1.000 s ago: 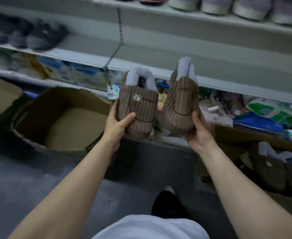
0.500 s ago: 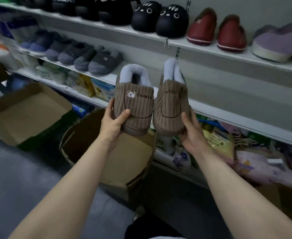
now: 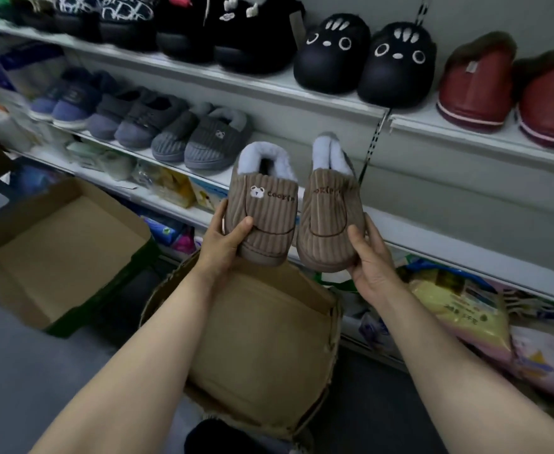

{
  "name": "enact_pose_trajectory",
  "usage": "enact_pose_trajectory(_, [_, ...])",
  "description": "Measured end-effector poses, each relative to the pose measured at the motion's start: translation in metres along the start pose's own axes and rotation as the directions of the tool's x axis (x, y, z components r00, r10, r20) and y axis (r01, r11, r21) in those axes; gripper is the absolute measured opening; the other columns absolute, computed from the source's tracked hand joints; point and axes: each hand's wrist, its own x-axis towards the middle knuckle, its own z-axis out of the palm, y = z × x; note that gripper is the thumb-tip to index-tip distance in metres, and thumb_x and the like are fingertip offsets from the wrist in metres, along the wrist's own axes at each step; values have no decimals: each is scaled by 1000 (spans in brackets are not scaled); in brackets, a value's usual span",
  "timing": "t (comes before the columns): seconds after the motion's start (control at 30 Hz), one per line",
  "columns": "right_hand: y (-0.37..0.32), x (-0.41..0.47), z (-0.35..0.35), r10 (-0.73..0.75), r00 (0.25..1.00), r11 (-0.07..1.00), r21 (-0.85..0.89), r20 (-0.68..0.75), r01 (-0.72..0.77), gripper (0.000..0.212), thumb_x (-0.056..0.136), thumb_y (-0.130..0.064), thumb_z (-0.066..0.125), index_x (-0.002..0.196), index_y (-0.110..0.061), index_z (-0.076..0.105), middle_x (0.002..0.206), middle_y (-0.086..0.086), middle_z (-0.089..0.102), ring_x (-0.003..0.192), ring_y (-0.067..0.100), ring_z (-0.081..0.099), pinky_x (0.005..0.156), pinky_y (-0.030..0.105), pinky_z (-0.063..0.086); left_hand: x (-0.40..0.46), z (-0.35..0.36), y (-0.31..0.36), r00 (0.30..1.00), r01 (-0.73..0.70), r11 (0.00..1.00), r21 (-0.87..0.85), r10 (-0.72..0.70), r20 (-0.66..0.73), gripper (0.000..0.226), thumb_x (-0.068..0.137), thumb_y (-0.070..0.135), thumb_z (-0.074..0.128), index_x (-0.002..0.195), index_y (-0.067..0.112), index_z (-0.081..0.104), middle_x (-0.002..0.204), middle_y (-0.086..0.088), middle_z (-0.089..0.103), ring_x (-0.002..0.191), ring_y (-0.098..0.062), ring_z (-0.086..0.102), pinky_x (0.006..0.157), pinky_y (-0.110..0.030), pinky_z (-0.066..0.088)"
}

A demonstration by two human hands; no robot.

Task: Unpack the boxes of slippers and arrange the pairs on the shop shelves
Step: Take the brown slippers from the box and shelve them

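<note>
Under my arms stands an open brown cardboard box (image 3: 262, 348), and I see no slippers left inside it. My left hand (image 3: 223, 247) grips the toe of one brown corduroy slipper with pale fleece lining (image 3: 264, 211), and my right hand (image 3: 369, 260) holds its partner slipper (image 3: 329, 221) the same way. Both are in the air, in front of the middle white metal shelf (image 3: 433, 237). There a row of grey and blue slippers (image 3: 157, 126) is already arranged; free space beside it waits, I think, for my pair.
</note>
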Motion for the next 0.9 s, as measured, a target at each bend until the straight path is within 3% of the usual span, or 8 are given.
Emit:
enact_pose_trajectory(0.1, [10,15,17,-6,999,1000,27,-38,7,79,77,-32,77,149,-28,45,137,-6,64,118,11,64,86,28,58,38,-11,7,999,34,999,10,-34,16,72,88,22,74,148,36,37,135,0,58,121,-23,61,101,-54,51])
enact_pose_trajectory(0.3, [32,50,56,-27,988,999,18,-154,30,98,64,-41,84,152,-28,42,143,-3,59,127,17,59,100,37,54,127,-48,14,984,135,989,55,-140,110,78,90,21,71,155,31,28,142,-7,51,121,-27,59,93,-54,55])
enact_pose_trajectory(0.47, [52,79,83,-25,966,997,66,-256,43,76,83,-26,73,152,-27,42,144,0,57,129,20,58,96,37,56,197,-67,11,956,235,972,27,-236,172,74,91,18,69,152,33,30,138,-7,52,119,-29,61,85,-45,60])
enact_pose_trajectory(0.6, [64,93,96,-24,942,993,102,-335,62,69,88,-20,67,152,-26,42,144,0,57,126,18,59,92,32,58,237,-73,5,931,296,955,35,-296,214,80,88,21,71,155,33,28,143,-9,52,121,-30,60,90,-49,57])
enact_pose_trajectory(0.77, [70,107,101,-20,940,995,81,-341,51,84,74,-32,78,151,-27,43,143,-2,59,124,16,61,93,33,57,262,-79,-5,927,297,951,84,-309,213,74,94,21,67,156,30,28,143,-9,51,122,-30,60,98,-52,53])
enact_pose_trajectory(0.9, [68,125,109,-16,928,994,94,-372,55,96,64,-37,84,151,-24,44,143,-2,59,123,14,62,92,30,56,266,-82,-5,944,271,947,174,-297,144,79,86,29,76,154,29,35,143,-12,52,115,-30,63,87,-49,59])
